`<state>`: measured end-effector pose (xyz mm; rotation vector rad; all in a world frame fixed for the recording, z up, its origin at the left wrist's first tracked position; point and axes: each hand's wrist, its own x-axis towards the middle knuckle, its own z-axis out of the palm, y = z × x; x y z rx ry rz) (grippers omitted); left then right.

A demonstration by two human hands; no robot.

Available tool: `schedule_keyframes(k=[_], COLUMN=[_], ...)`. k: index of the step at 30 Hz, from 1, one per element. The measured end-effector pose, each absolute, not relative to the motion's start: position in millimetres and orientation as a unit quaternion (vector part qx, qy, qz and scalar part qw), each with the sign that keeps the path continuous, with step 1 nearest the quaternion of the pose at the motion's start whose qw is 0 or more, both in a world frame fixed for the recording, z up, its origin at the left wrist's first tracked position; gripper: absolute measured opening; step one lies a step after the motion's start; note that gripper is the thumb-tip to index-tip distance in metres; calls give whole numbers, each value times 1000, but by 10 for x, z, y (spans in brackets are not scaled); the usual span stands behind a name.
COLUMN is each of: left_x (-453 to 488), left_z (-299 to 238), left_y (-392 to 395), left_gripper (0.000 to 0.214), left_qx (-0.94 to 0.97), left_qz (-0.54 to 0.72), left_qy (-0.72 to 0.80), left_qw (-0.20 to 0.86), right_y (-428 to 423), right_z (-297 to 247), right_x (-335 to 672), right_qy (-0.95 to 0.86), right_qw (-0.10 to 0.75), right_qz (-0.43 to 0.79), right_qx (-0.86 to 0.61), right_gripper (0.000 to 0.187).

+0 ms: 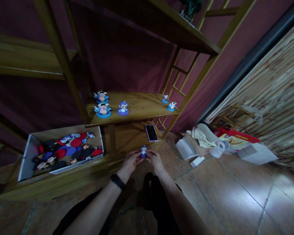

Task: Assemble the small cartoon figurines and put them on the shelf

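Between my two hands is a small purple-haired figurine (143,150) on a purple base, held upright in front of the lower shelf. My left hand (131,161), with a dark band on its wrist, grips the figurine's left side. My right hand (154,157) closes on its other side. On the wooden shelf (142,106) above stands a similar purple figurine (123,108). Left of it are two pig figurines (103,110) on blue bases. At the shelf's right end are a small figurine (165,99) and another pig figurine (171,106), both on blue bases.
An open cardboard box (24,160) full of figurines sits on the lower level at left. A phone (151,133) lies on the lower shelf. White boxes (187,148), a plastic bag (218,150) and a red package (237,137) are on the tiled floor at right.
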<state>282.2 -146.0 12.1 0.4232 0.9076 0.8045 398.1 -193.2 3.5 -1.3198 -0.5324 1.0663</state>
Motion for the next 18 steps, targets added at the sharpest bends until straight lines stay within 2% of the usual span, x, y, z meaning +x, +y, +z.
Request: schedule_keyframes(k=[6,10,13,18], left_x=[2804,2816,2845,2881], left_z=[135,135,128,134], left_y=[-1458,-1461,-1480,-1500], left_gripper=[16,30,41,36], left_qx=[220,241,255,263], left_qz=[406,447,468,490], left_qy=[422,429,423,402], left_qw=[780,747,733,727], right_y=[-1922,-1914,-1905,-1881], right_z=[109,151,127,5], right_x=[3929,3890,3889,3941], right_qy=[-286,-333,-366,-386], right_qw=[622,610,600,599], right_qz=[465,470,431,358], right_qx=[-561,-544,-565,-604], right_gripper=[30,32,31,35])
